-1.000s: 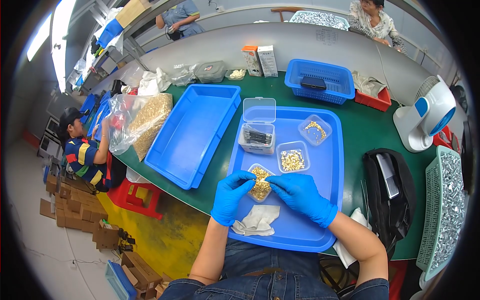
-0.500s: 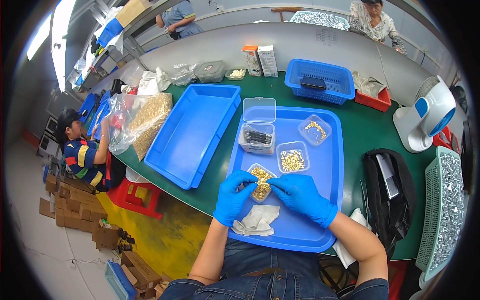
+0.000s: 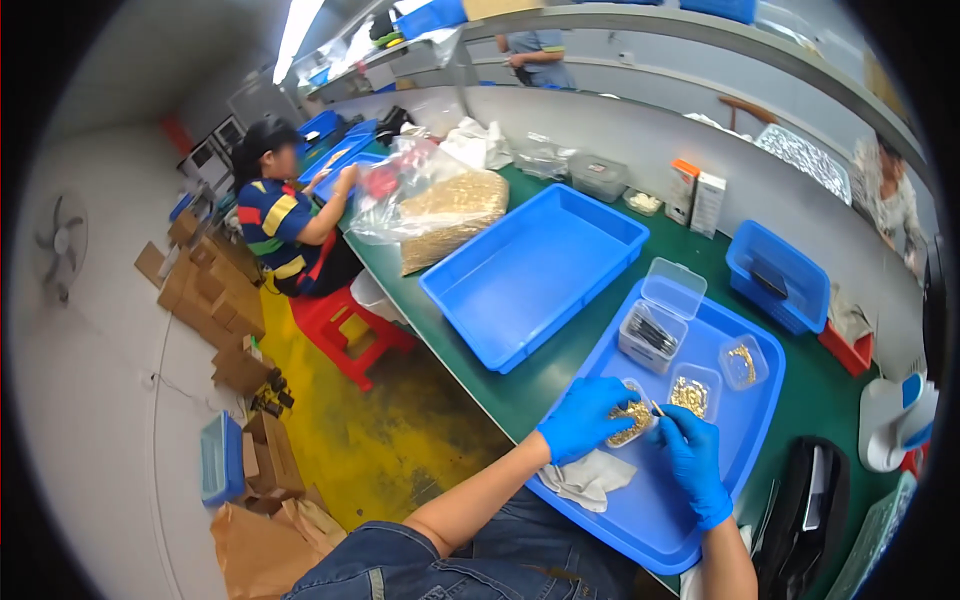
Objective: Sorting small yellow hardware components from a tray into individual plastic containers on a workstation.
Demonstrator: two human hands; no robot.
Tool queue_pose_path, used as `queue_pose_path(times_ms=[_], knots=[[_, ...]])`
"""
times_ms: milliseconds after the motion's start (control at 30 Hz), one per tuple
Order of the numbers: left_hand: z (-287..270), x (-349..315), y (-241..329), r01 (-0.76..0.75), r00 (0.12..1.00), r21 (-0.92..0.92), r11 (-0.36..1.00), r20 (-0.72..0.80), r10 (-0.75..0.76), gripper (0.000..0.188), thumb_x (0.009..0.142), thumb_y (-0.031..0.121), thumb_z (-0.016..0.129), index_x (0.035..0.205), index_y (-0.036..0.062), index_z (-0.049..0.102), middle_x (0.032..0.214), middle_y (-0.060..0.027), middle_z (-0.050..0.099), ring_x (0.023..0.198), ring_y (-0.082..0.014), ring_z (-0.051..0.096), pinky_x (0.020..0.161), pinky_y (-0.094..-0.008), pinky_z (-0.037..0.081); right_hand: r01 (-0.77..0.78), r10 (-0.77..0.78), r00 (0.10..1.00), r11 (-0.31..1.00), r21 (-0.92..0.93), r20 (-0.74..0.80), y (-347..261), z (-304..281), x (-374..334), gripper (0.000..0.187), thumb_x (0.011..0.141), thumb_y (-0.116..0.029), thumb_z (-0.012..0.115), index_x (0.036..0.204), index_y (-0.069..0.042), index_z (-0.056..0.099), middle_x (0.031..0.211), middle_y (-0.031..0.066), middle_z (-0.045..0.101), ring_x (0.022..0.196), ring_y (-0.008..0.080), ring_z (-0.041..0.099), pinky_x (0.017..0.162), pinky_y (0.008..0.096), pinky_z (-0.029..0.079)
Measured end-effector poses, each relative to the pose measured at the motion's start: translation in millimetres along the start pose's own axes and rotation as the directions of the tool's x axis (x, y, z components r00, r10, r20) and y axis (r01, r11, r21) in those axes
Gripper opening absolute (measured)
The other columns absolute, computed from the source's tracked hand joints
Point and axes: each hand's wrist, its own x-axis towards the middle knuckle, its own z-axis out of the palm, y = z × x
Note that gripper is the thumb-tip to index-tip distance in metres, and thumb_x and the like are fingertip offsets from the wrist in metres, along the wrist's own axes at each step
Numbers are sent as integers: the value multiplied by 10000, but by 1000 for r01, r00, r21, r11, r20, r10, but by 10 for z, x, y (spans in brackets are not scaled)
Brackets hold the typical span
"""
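Both my hands wear blue gloves. My left hand (image 3: 588,418) reaches over a small clear tub of gold-coloured metal pieces (image 3: 628,428), its thumb and fingers apart at the tub's rim. To the right of that tub, my right hand (image 3: 693,462) pinches a small, thin gold-coloured piece (image 3: 657,409) between thumb and forefinger; its exact kind is too small to tell. A second tub of gold pieces (image 3: 690,396) sits just beyond my right fingers. Farther right is a tub with a few gold bits (image 3: 743,363). All rest in a blue tray (image 3: 690,530).
A lidded clear box with dark slim tools (image 3: 650,334) stands in the tray, near a white cloth (image 3: 592,480). Left are a large blue tray (image 3: 535,270) and a bag of gold pieces (image 3: 455,215). A co-worker (image 3: 290,215) sits at far left; a black bag (image 3: 800,515) lies right.
The view has turned left, so the bench sits farther right. My hands, which met over the tub, have drawn apart; the right has moved off to the tub's right side.
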Motion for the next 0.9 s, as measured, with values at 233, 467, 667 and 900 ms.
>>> queue_pose_path(times_ms=[233,467,667,900], knots=[[128,-7,-60,-105,994,535,838,82,72,204,733,159,645,910,60,626,855,-111,565,820,-302,548,704,-400,425,28,-28,1000,999,-39,15,9,74,23,179,878,-60,553,1030,6,620,702,69,626,624,113,584,590,255,476],[71,8,-48,28,981,-190,981,-184,-64,104,799,75,617,896,39,629,856,-82,590,778,-216,575,697,-327,463,75,-87,995,973,-220,-45,77,23,21,181,855,-96,582,1012,-22,632,752,127,648,659,206,644,599,303,491],[-85,-39,57,261,926,-819,510,64,-371,123,839,27,602,955,-7,622,904,-60,627,802,-110,580,707,-231,472,187,-208,978,928,-321,-32,24,34,58,179,847,-103,601,1012,-45,642,783,129,653,652,222,637,596,299,487],[-68,-20,110,245,923,-825,510,37,-383,136,818,-13,604,951,-36,622,857,-77,633,700,-104,565,653,-231,469,190,-220,975,912,-363,-40,40,14,21,189,842,-166,603,1005,-83,649,830,134,651,696,280,640,597,329,496]])
